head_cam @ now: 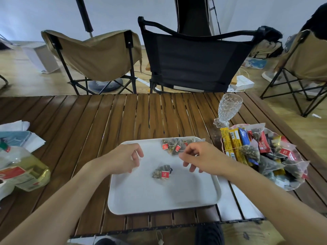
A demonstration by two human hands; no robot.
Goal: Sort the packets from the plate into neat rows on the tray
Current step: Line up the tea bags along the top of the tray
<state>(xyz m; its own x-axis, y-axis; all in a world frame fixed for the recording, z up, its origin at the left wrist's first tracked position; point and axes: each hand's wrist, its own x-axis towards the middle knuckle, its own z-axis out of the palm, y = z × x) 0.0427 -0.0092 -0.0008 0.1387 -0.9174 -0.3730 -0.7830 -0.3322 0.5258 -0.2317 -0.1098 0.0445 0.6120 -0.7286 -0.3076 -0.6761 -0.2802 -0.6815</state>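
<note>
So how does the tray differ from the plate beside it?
The tray is white, opaque and rectangular; the plate is clear with a wavy rim. The tray holds only a few tea bags, while the plate is heaped with packets. Both sit on the slatted table.

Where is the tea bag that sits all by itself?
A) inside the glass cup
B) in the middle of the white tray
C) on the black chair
B: the lone tea bag lies near the middle of the white tray, apart from the bunch of tea bags at its far right corner.
</note>
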